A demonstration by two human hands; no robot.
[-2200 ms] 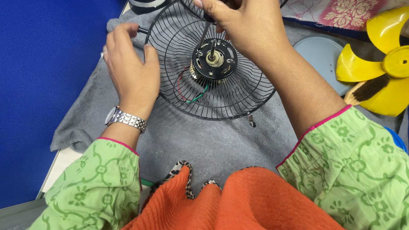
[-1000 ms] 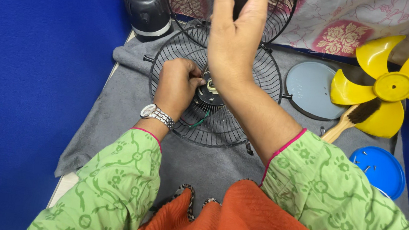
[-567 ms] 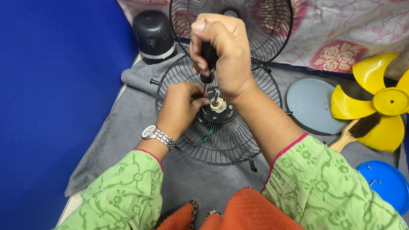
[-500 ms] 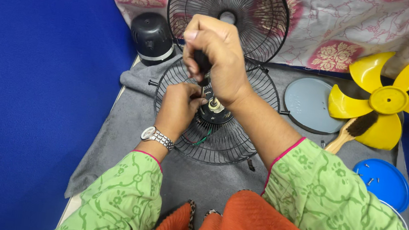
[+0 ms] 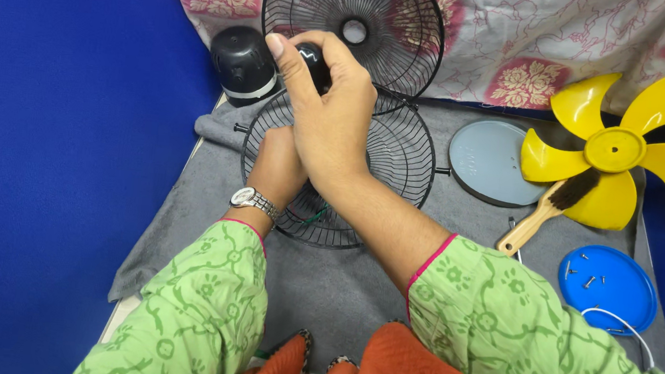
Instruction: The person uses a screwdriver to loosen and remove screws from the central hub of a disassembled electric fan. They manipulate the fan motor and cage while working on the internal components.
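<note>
The round black wire fan guard [image 5: 349, 176] lies flat on the grey felt mat [image 5: 186, 214], mid-table. The right hand [image 5: 331, 115] is closed around a black tool handle [image 5: 312, 53], held upright over the guard's centre. The left hand [image 5: 278, 166] rests on the guard; its grip cannot be determined. Bare mat lies nearer the person.

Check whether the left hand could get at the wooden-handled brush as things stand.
Probably not directly: the left hand rests in the fan guard beneath the right hand, whose forearm crosses the way to the brush.
</note>
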